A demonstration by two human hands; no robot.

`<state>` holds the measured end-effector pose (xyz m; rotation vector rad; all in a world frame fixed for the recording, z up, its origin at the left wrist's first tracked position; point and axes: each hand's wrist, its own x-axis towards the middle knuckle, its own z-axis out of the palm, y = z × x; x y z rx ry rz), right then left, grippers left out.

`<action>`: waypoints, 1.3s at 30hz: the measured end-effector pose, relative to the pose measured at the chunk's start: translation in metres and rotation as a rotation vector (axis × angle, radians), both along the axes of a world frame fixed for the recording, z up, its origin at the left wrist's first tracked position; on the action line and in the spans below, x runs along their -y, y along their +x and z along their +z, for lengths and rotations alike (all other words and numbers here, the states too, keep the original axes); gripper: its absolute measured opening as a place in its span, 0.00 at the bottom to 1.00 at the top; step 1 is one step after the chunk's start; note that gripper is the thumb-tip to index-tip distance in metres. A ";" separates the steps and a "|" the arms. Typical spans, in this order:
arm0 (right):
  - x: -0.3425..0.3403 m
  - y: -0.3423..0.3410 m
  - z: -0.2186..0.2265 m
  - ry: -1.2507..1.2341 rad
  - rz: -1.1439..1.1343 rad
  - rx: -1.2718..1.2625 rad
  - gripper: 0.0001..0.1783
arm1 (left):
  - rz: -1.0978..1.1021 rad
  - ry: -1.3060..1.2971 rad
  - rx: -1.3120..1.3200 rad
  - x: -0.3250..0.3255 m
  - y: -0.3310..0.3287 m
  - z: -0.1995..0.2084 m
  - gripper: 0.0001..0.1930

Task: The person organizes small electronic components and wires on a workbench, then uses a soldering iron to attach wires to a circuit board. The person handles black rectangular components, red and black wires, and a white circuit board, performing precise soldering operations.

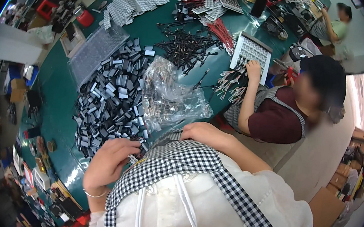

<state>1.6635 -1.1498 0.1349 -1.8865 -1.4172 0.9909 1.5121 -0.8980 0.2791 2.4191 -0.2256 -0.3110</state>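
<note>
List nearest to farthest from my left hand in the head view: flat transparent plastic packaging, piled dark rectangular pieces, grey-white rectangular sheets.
1. Piled dark rectangular pieces: just beyond your left hand.
2. Flat transparent plastic packaging: upper left of the pile.
3. Grey-white rectangular sheets: top, left of centre.

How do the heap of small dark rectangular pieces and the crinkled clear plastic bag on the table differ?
The heap of small dark rectangular pieces is opaque, black and grey; the crinkled clear plastic bag is see-through, with thin items showing inside. The heap is many loose, hard-edged pieces, while the bag is one soft, wrinkled thing. The heap covers more surface than the bag. Both lie side by side on the glossy green table.
</note>
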 end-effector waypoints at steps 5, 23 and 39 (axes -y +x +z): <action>0.002 0.002 -0.003 0.035 0.016 -0.046 0.14 | -0.662 -0.609 0.419 0.002 0.007 0.072 0.10; -0.080 0.060 -0.118 0.110 -0.554 -0.114 0.39 | -0.486 -0.907 0.589 0.006 -0.031 0.070 0.02; -0.138 0.083 -0.185 -0.113 -0.624 -0.375 0.36 | -0.033 -0.529 0.526 -0.046 -0.132 0.033 0.15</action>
